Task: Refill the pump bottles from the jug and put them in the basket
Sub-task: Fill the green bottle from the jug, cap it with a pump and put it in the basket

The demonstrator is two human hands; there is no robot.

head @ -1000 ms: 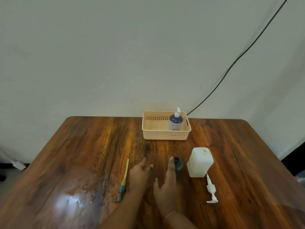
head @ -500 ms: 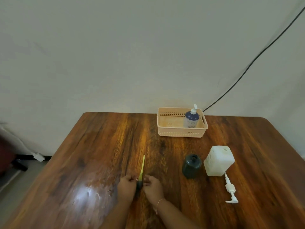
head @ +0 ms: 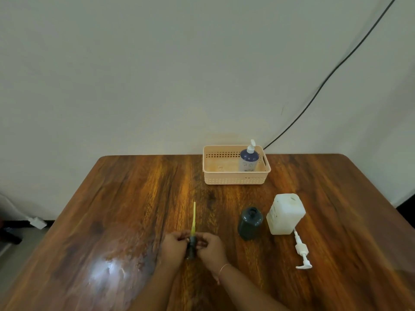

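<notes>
Both the left hand (head: 174,244) and right hand (head: 210,244) pinch the dark pump head (head: 192,245) near the table's (head: 125,198) front edge; lift it level so its yellow tube (head: 193,215) drips nothing, then seat it squarely on the open dark bottle (head: 250,223).

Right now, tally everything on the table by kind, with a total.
Pump bottles: 2, the blue bottle in the basket and the dark bottle standing open.
Loose pumps: 2, the white pump and the yellow-tubed pump held by both hands, left hand and right hand.
Jugs: 1, the white jug.
Baskets: 1, the basket.
Total: 6.
</notes>
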